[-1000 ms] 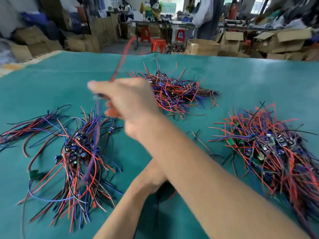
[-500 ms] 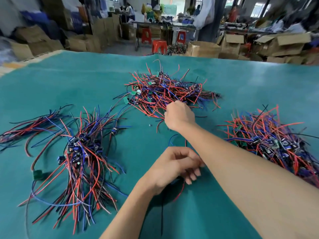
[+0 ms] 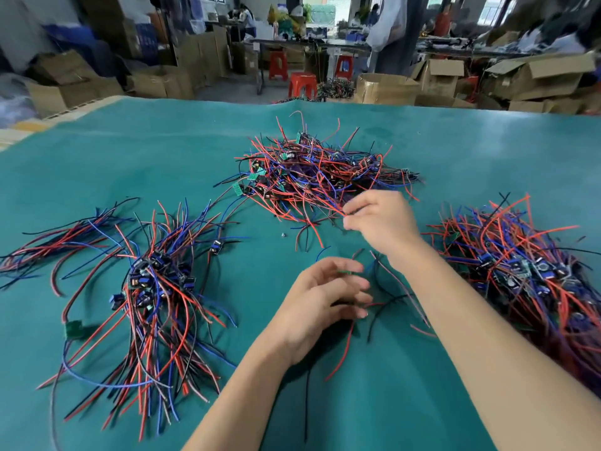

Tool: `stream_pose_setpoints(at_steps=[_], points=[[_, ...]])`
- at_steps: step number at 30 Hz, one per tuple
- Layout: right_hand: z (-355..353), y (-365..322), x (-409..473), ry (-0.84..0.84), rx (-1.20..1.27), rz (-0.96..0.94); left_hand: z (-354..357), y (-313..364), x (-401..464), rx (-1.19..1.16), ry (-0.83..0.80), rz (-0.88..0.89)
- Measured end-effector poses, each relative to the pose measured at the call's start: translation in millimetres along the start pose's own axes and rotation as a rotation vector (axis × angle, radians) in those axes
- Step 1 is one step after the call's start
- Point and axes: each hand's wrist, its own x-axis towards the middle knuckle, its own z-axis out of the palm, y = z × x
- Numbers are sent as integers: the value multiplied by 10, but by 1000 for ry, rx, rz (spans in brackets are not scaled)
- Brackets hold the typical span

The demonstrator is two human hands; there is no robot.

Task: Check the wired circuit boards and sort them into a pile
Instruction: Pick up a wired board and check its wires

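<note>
Piles (image 3: 156, 281) of wired boards — three.

Three piles, two hands, one table.
Piles (image 3: 153, 281) at 9, (image 3: 322, 174) at 12, (image 3: 527, 271) at 3 o'clock; hands (image 3: 322, 307) (image 3: 383, 219); table (image 3: 130, 151).

Workshop clutter beyond the teal surface (image 3: 130, 151)

Open cardboard boxes (image 3: 536, 76) stand stacked along the far edge on both sides. Red plastic stools (image 3: 302, 84) stand on the floor behind it, near a long workbench (image 3: 312, 43). A small metal bit (image 3: 283, 235), too small to identify, lies on the teal covering.
</note>
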Motion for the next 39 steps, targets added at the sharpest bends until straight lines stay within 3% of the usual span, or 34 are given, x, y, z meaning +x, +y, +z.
stream_pose_setpoints(at_steps=[4,7,11,18,20,25,27,29,32,39], points=[[-233,106,-383,-29,282,51,2,21,25,-170,101,0],[-390,118,-666,-149,387,33,0,21,36,-239,133,-5],[-582,112,-947,-440,334,-38,-12,15,53,-219,126,-5],[-450,229,-1106,-755,279,-71,-50,-52,49,-52,148,12],[-411,246,-1093,-675,333,-43,-69,-52,54,-43,147,18],[-386,365,-968,-254,478,92,-94,-79,57,-52,137,44],[-335,434,-905,-60,342,70,-102,-85,56,-44,134,52],[-264,450,-865,-32,200,14,-92,-87,46,-30,118,57],[-157,435,-864,-49,249,-13,-78,-81,32,-14,96,58],[-303,533,-761,321,613,128,-56,-48,61,-200,97,54]])
